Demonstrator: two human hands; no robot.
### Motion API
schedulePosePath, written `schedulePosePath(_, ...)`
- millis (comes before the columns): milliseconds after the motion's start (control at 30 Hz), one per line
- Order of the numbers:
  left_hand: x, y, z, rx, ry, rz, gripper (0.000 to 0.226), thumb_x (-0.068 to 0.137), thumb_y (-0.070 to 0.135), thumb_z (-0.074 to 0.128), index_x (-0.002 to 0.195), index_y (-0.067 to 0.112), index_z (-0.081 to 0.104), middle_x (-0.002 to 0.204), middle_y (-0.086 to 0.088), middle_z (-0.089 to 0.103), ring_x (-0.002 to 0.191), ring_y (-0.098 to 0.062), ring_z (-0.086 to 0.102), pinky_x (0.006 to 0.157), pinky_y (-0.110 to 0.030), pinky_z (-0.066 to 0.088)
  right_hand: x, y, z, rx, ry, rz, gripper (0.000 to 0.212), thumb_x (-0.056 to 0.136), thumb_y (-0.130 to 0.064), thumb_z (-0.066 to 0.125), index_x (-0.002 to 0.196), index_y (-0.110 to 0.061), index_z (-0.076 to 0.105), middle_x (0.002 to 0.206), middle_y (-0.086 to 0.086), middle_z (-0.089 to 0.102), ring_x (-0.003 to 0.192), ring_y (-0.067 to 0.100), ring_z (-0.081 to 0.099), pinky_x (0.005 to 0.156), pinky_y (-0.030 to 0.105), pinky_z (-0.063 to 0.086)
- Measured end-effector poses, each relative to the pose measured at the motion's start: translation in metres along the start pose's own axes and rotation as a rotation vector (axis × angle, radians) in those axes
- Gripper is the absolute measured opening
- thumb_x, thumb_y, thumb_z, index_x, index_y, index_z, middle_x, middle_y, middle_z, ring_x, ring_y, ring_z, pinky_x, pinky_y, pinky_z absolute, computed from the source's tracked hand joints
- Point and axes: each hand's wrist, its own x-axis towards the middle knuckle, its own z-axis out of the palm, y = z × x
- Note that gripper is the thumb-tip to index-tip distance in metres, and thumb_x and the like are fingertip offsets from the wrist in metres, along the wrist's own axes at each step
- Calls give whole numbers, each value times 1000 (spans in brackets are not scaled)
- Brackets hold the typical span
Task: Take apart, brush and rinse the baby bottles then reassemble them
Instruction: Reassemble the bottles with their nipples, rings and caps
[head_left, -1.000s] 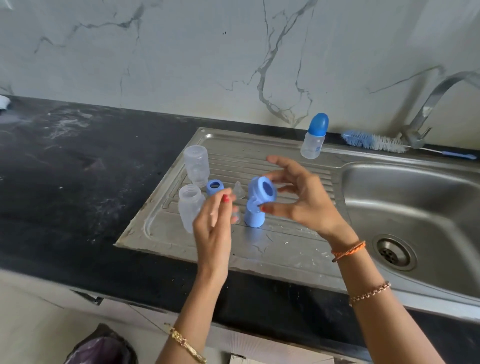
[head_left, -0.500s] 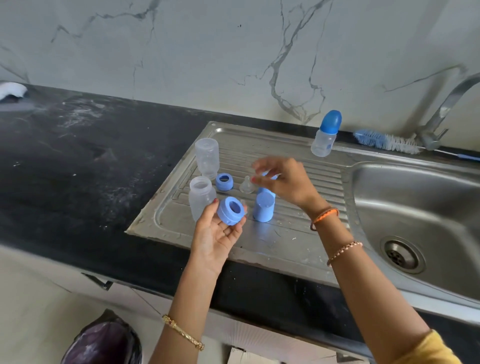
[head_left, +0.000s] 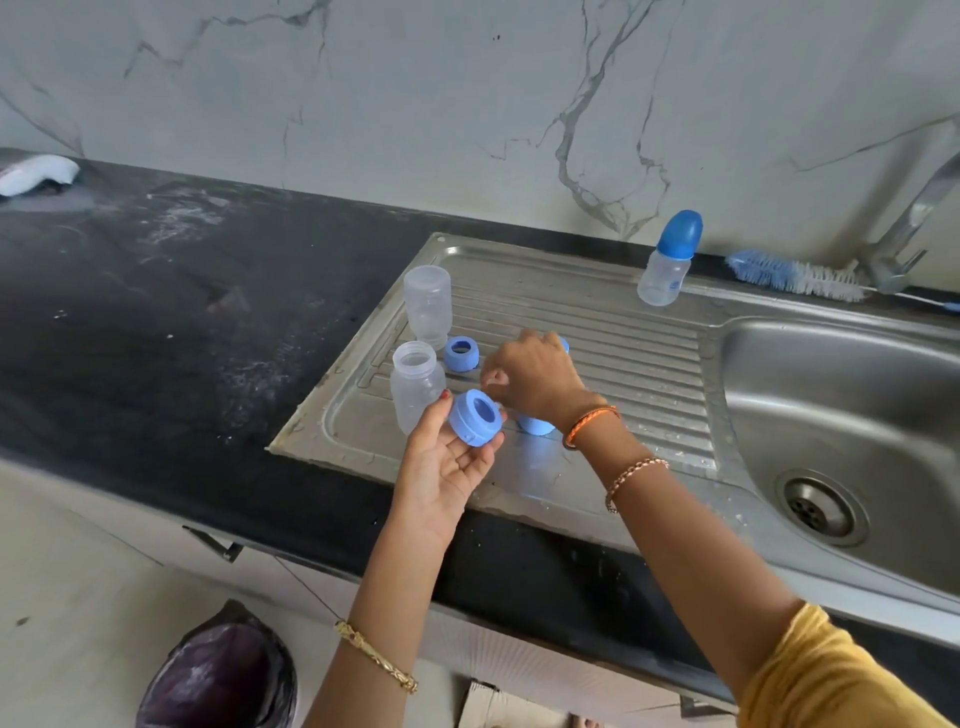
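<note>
My left hand (head_left: 447, 462) holds a blue screw ring (head_left: 475, 417) above the steel drainboard (head_left: 597, 332), palm up. My right hand (head_left: 535, 376) reaches down over the drainboard and pinches a small clear teat (head_left: 493, 378) with its fingertips. A blue cap (head_left: 535, 423) stands partly hidden under that wrist. Two clear bottle bodies stand open at the left: one nearer (head_left: 415, 384), one farther back (head_left: 427, 300). A second blue ring (head_left: 461, 353) lies between them. An assembled bottle with a blue cap (head_left: 670, 260) stands at the back.
A blue and white bottle brush (head_left: 795, 273) lies behind the sink basin (head_left: 841, 395), beside the tap (head_left: 914, 228). Black counter (head_left: 156, 291) stretches left, with a white cloth (head_left: 36, 174) at its far end. A dark bin bag (head_left: 218, 675) sits on the floor.
The blue ring passed from my right hand to my left. My right hand then dropped onto the clear teat on the drainboard and closed its fingers on it.
</note>
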Motion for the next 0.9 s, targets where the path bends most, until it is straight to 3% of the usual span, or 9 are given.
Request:
schedulePosePath(167,4,-7,11,68,-66,0,31,90,34,51,100,7,61,104,-19,65,69,-17,65,58,-19,52,-22,40,-61,649,229,9,11,82,-23,70,87,-15,74,83,-4,70,71,-2,57,67,15,40)
schedulePosePath(267,6,-14,26,85,-110,-15,28,91,35,49,92,10,63,91,-15,68,67,-16,63,61,-20,49,-51,65,-90,1176,411,-13,6,82,-15,66,79,-14,71,71,-10,69,69,-1,57,69,15,45)
schedulePosePath(367,7,-25,45,144,-162,-64,34,92,37,46,95,7,64,81,-13,71,61,-13,60,56,-18,48,-70,93,-83,1635,474,208,11,75,-27,72,68,-20,72,58,-13,60,57,-1,47,55,15,37)
schedulePosePath(400,7,-28,50,164,-176,-79,36,93,37,45,98,6,63,81,-12,71,58,-12,59,52,-16,48,-73,103,-71,1551,497,377,16,75,-30,71,68,-17,71,57,-10,57,56,2,46,54,19,35)
schedulePosePath(500,9,-37,64,210,-200,-110,35,94,36,44,103,7,61,79,-11,70,50,-10,58,46,-14,45,-85,129,-21,427,310,788,21,86,-26,65,87,-7,74,76,8,68,77,20,60,65,30,38)
schedulePosePath(533,10,-39,69,221,-211,-116,34,93,36,44,105,7,60,81,-11,70,50,-10,58,47,-14,45,-91,130,-12,332,330,796,19,86,-25,64,90,-9,73,81,9,69,82,25,61,67,30,39)
schedulePosePath(700,11,-45,80,223,-250,-99,22,92,25,50,108,10,54,93,-12,66,73,-19,64,56,-18,49,-115,123,-22,1386,663,774,16,92,-14,56,78,-15,63,60,-1,54,57,9,51,56,21,49)
schedulePosePath(800,10,-47,87,200,-270,-69,15,91,19,51,95,11,62,91,-7,65,84,-20,59,65,-23,50,-125,114,-41,2011,629,682,14,95,-7,47,89,-10,60,68,2,67,62,11,65,66,24,58)
schedulePosePath(900,9,-52,95,169,-277,-43,13,90,13,52,88,14,65,93,-2,64,82,-18,58,70,-27,50,-132,105,-49,2259,543,621,17,95,-7,43,93,-8,59,77,9,70,70,19,70,69,32,58)
